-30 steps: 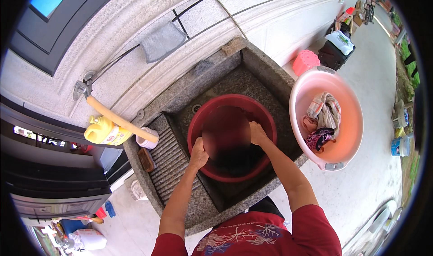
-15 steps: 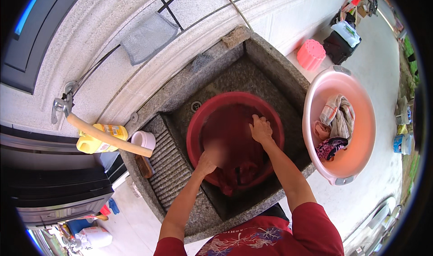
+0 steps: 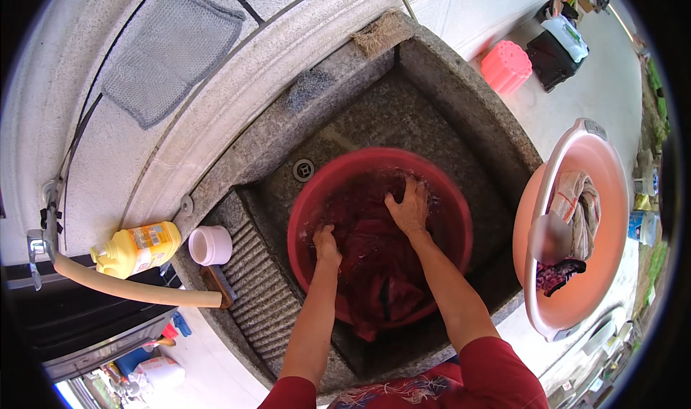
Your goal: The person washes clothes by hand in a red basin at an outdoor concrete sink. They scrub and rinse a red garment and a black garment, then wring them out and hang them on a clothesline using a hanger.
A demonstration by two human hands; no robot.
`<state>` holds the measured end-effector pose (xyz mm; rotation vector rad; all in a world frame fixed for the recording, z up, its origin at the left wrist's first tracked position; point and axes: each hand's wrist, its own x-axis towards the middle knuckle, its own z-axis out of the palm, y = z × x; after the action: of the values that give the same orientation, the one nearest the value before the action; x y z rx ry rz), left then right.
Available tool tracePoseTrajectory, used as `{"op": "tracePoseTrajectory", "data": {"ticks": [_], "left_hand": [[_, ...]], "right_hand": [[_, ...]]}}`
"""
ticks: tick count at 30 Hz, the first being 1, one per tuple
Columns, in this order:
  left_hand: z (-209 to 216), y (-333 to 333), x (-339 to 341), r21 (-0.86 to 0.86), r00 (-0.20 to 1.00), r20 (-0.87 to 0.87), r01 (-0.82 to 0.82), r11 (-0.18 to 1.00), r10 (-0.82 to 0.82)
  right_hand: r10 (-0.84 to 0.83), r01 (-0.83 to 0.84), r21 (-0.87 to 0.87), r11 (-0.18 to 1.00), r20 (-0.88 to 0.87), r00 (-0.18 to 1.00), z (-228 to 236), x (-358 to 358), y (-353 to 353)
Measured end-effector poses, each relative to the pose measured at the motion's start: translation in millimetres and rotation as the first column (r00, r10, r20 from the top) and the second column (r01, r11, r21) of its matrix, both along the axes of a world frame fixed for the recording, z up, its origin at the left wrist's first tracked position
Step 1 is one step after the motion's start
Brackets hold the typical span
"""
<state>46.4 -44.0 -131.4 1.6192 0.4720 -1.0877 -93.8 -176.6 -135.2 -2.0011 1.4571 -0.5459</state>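
Observation:
Dark red wet cloth [image 3: 378, 254] lies bunched in water inside a round red basin [image 3: 461, 279], part of it hanging over the near rim. My left hand [image 3: 327, 247] is at the cloth's left side, fingers stretched forward at the water, not visibly gripping. Farther in, my right hand [image 3: 409, 209] rests over the far right part of the cloth, thumb and fingers apart. Water ripples and splashes around its fingertips, which are partly hidden.
The basin stands in a stone sink [image 3: 475, 106] with a ribbed washboard [image 3: 270, 294]. A tap hose [image 3: 137, 288], yellow jug [image 3: 140, 249], white cup [image 3: 210, 245] and brush [image 3: 218, 286] are at left. A pink tub [image 3: 612, 279] holding clothes stands right.
Both hands stay in the basin; the right thumb and fingers have spread farther apart. The cloth has shifted into a raised bunch between my arms. The view has moved.

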Motion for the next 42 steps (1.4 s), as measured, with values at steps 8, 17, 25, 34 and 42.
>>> {"op": "tracePoseTrajectory", "data": {"ticks": [8,17,25,34,42], "left_hand": [[45,-5,3,-0.511,0.921,-0.385,-0.265,0.818,0.058],[20,29,-21,-0.704,0.882,-0.463,-0.308,0.64,-0.085],[24,52,-24,-0.933,0.96,-0.269,-0.239,0.27,-0.081],[63,27,-3,-0.364,0.942,-0.276,-0.285,0.887,0.19],[54,-1,-3,-0.26,0.914,-0.39,-0.226,0.939,0.111]], "right_hand": [[0.295,-0.427,0.246,0.87,0.435,0.851,72,67,71],[0.343,-0.337,-0.085,0.938,0.083,0.936,84,97,75],[0.478,-0.39,-0.377,0.84,0.175,0.86,89,74,135],[-0.18,0.201,0.186,0.962,-0.125,0.976,-7,6,-21],[0.278,-0.359,0.131,0.924,0.414,0.867,9,59,47]]}}
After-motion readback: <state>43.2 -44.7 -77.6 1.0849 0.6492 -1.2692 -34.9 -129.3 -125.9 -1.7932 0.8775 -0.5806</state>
